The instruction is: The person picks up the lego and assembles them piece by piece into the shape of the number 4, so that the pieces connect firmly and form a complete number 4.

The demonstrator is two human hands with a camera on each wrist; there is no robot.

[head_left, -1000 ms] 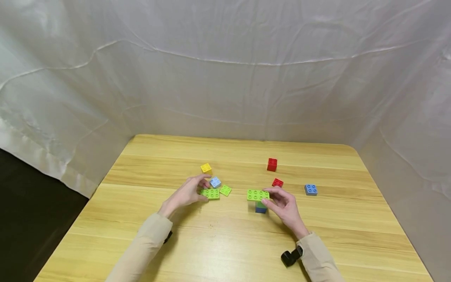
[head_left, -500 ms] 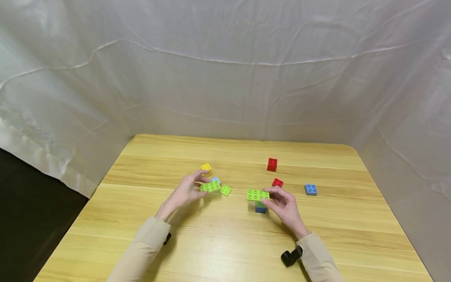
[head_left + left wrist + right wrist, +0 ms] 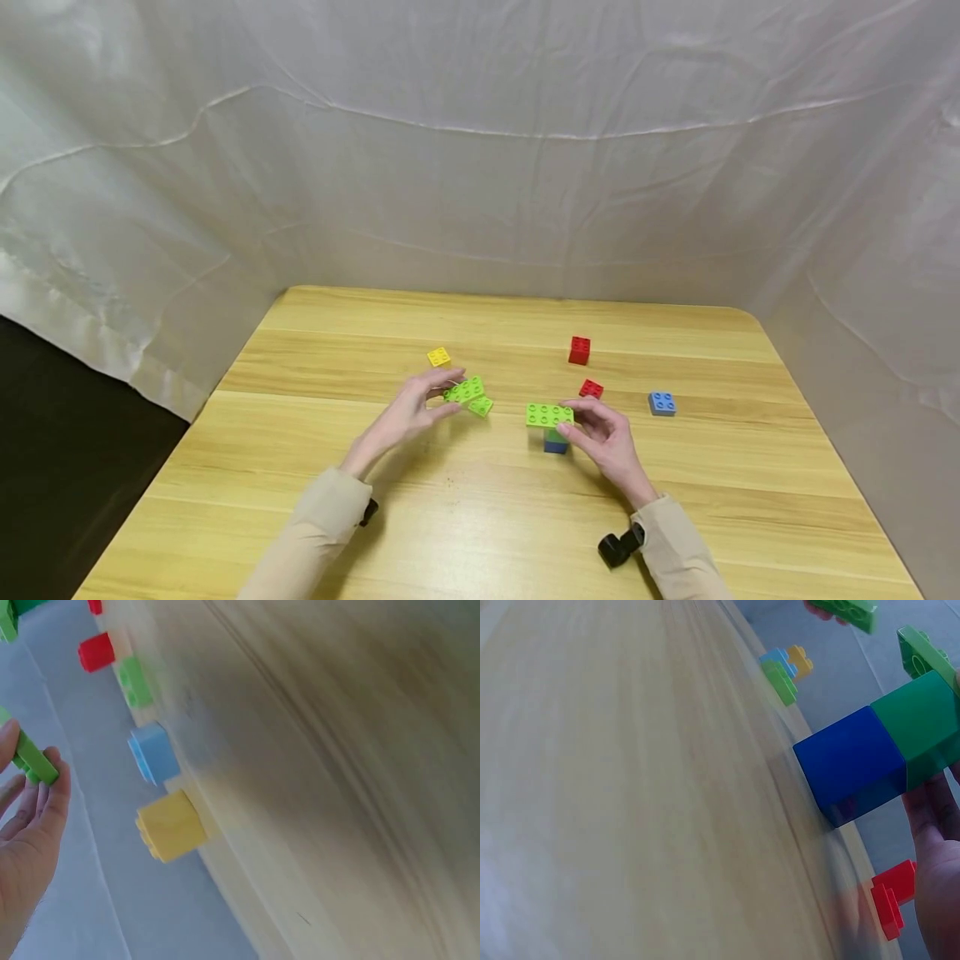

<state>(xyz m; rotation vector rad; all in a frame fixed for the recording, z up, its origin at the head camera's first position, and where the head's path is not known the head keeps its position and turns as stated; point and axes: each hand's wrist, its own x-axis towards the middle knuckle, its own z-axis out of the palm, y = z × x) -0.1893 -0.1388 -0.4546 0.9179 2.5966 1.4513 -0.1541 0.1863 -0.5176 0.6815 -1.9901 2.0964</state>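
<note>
My left hand (image 3: 408,414) pinches a long light green eight-stud brick (image 3: 465,389) between thumb and fingers. In the left wrist view the brick is up off the table, tilted. My right hand (image 3: 613,446) grips a small tower at its right side. A long light green brick (image 3: 549,415) tops the tower and overhangs to the left. Below it come a dark green block (image 3: 919,712) and a dark blue block (image 3: 855,765) at the bottom. A small light green brick (image 3: 481,407) lies just beyond the held brick's near edge. My left hand hides the light blue brick (image 3: 155,752) in the head view.
A yellow brick (image 3: 438,357) stands behind my left hand. Two red bricks, a taller one (image 3: 579,350) and a flat one (image 3: 591,389), lie behind the tower. Further right is a blue brick (image 3: 662,404). A pale curtain (image 3: 480,208) hangs behind the wooden table (image 3: 465,533).
My left hand has picked the long light green brick up off the table and carried it right, tilting it. My right hand and the tower stay in place.
</note>
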